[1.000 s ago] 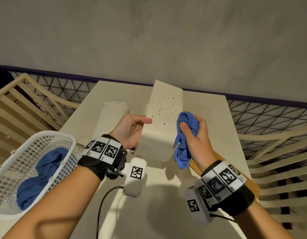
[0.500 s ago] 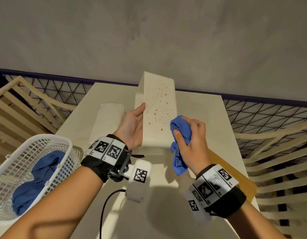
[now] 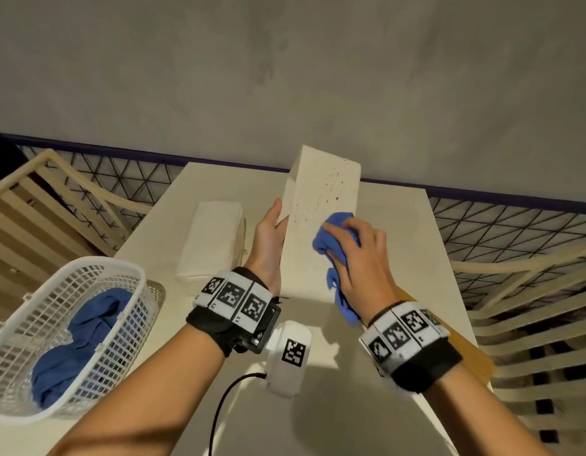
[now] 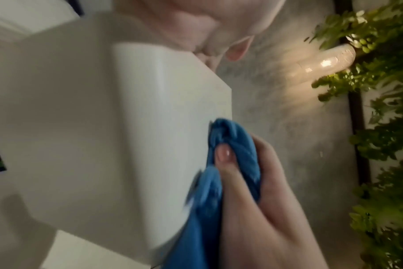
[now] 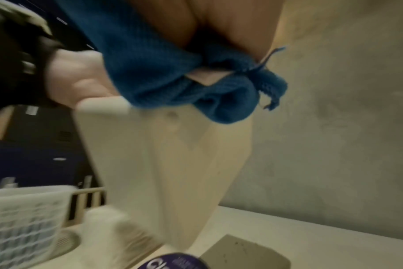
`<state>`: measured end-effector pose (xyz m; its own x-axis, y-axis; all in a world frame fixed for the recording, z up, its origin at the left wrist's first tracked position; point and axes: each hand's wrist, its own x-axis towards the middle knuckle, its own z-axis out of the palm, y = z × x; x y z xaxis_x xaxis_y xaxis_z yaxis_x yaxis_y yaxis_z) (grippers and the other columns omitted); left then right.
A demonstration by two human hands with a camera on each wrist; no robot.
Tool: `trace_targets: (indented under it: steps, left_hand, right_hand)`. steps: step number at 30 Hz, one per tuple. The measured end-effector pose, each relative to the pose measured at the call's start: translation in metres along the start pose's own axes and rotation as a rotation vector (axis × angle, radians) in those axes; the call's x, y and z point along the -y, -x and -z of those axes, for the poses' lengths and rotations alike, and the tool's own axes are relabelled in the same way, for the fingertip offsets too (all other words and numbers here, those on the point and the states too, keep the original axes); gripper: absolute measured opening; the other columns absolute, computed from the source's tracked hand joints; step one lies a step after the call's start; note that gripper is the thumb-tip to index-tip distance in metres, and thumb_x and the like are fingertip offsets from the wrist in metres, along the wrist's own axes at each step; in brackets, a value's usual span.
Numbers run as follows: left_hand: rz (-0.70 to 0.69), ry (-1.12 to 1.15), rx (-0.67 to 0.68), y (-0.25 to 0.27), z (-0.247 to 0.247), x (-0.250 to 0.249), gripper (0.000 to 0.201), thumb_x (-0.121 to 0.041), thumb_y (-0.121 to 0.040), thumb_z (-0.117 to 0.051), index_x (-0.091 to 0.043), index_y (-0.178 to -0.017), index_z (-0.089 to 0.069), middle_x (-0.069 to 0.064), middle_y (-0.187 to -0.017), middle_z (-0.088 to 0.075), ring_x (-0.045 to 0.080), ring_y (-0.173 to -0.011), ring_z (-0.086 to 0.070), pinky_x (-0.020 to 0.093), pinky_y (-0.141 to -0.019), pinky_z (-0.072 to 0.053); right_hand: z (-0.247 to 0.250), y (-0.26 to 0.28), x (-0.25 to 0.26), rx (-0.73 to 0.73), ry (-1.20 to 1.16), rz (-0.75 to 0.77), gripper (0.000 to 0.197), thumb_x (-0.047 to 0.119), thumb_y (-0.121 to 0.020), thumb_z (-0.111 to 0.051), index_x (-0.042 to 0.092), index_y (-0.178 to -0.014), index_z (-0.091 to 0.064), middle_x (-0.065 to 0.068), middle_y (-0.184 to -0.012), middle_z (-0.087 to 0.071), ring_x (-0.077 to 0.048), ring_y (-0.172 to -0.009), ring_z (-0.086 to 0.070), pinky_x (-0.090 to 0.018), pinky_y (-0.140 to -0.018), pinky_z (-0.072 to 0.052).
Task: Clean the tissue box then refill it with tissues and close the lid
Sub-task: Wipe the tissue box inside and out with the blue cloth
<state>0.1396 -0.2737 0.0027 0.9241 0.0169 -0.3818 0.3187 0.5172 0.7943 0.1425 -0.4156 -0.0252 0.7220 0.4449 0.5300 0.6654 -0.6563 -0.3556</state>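
A: From the head view, where does the tissue box (image 3: 318, 232) sit?

B: Centre of the frame, held up off the table (image 3: 400, 373), its long axis running from lower centre toward the upper middle. The left hand (image 3: 268, 245) grasps its left edge, fingers hidden behind it. The right hand (image 3: 357, 261) is clenched around a blue cloth (image 3: 331, 245) and presses it on the box's facing side, just below a scatter of brown spots (image 3: 328, 195). So the dirt lies up the frame from the cloth, along the long axis.

A: And the left wrist view?

B: The box (image 4: 104, 118) fills the left and centre. The cloth (image 4: 230, 142) touches its right edge at mid-frame, pinched by the right hand (image 4: 260, 200).

A: The right wrist view?

B: Blurred. The cloth (image 5: 173, 72) hangs bunched at upper centre against the top of the box (image 5: 173, 163), which runs down toward the table (image 5: 311, 236).

A: What does the next stroke need?

B: I judge a push up the box's length, over the spots, the left hand bracing. Tissues (image 3: 212, 238) wait left of centre; refilling is not yet begun.
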Motion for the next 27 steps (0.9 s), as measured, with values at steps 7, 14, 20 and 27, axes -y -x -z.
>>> trace_targets:
  steps: [7, 14, 20, 27]
  left_hand:
    - [0.076, -0.110, -0.070, -0.007, 0.008, 0.015, 0.046, -0.050, -0.087, -0.042, -0.014, -0.100, -0.067, 0.005, -0.086, -0.070, 0.025, -0.097, -0.063, 0.035, -0.093, -0.047]
    - [0.095, -0.109, -0.064, -0.017, 0.020, 0.003, 0.046, -0.047, -0.093, -0.034, -0.013, -0.094, -0.065, 0.008, -0.077, -0.073, 0.022, -0.073, -0.068, 0.033, -0.076, -0.050]
    - [0.157, -0.127, -0.071, -0.018, 0.022, -0.006, 0.049, -0.052, -0.092, -0.036, -0.011, -0.083, -0.061, 0.009, -0.063, -0.068, 0.021, -0.058, -0.062, 0.030, -0.066, -0.049]
    - [0.081, -0.177, -0.031, -0.018, 0.027, -0.009, 0.047, -0.042, -0.095, -0.033, -0.011, -0.085, -0.067, 0.005, -0.064, -0.071, 0.020, -0.059, -0.066, 0.026, -0.066, -0.049]
  right_hand:
    - [-0.005, -0.001, 0.014, 0.030, -0.112, 0.147, 0.038, 0.007, -0.073, -0.048, 0.011, -0.105, -0.068, -0.008, -0.094, -0.070, -0.020, -0.083, -0.043, -0.025, -0.076, -0.040]
    - [-0.011, 0.010, 0.014, 0.024, 0.060, 0.140, 0.035, 0.023, -0.081, -0.053, 0.025, -0.115, -0.061, -0.009, -0.123, -0.062, -0.036, -0.098, -0.054, -0.047, -0.085, -0.048]
    - [-0.025, -0.008, 0.007, 0.170, -0.172, 0.171, 0.042, 0.012, -0.076, -0.042, 0.016, -0.108, -0.069, -0.013, -0.119, -0.064, -0.028, -0.103, -0.044, -0.048, -0.089, -0.040]
    - [-0.027, 0.001, 0.020, -0.113, 0.034, 0.179, 0.042, 0.017, -0.073, -0.039, 0.020, -0.107, -0.062, -0.014, -0.107, -0.069, -0.029, -0.093, -0.046, -0.038, -0.081, -0.048]
